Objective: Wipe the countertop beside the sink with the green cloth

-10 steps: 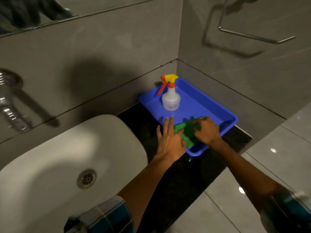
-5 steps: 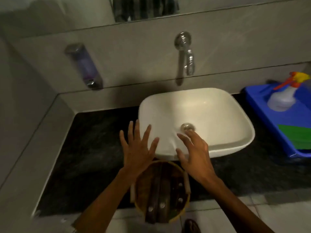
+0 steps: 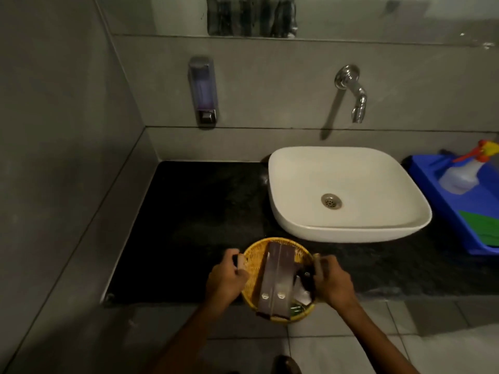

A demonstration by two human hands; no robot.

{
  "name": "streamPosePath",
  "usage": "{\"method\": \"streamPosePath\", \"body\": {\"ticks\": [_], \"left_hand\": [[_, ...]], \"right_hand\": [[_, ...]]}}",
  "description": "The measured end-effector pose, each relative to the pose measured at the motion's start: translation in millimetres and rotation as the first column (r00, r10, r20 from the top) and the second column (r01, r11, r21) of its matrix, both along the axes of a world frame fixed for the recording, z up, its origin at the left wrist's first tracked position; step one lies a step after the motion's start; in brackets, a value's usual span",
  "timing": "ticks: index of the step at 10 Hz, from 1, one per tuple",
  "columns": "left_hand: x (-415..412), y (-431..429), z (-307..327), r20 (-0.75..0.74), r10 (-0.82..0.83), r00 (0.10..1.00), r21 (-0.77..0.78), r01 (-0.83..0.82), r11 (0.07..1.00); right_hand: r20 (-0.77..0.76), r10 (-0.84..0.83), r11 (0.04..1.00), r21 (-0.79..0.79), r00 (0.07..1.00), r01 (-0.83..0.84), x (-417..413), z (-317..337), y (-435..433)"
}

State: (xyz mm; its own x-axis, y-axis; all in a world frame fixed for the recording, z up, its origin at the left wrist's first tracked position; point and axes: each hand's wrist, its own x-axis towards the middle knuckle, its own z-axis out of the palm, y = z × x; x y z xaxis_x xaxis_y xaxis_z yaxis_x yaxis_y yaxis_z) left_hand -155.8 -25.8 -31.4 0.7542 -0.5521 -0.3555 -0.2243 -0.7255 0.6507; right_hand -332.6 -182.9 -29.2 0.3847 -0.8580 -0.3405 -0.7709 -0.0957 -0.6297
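The green cloth (image 3: 483, 225) lies folded in a blue tray (image 3: 442, 209) at the far right, out of both hands. A round yellow wicker basket (image 3: 252, 268) with two long dark boxes in it sits at the front edge of the black countertop (image 3: 194, 211), left of the white sink (image 3: 345, 193). My left hand (image 3: 224, 279) grips the basket's left handle. On the opposite side, my right hand (image 3: 333, 282) grips its right handle.
A spray bottle (image 3: 461, 175) with a yellow and red trigger stands in the blue tray. On the back wall are a soap dispenser (image 3: 203, 90) and a chrome tap (image 3: 352, 90). A grey side wall bounds the counter on the left. Tiled floor lies below the counter edge.
A second ago both hands were at the green cloth in the tray. They let it go, moved left over the basket with fingers spread, and now hold its handles.
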Motion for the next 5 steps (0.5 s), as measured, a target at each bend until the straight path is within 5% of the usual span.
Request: {"method": "streamPosePath", "body": {"ticks": [3, 5], "left_hand": [[116.8, 57.1, 17.0, 0.232, 0.087, 0.969, -0.012, -0.087, 0.996], [139.2, 50.2, 22.6, 0.217, -0.002, 0.976, 0.116, -0.024, 0.993]], "right_hand": [[0.191, 0.325, 0.939, 0.049, 0.926, -0.340, 135.9, 10.2, 35.1], [0.019, 0.492, 0.859, 0.156, 0.871, -0.488, 158.4, 21.1, 5.6]]}}
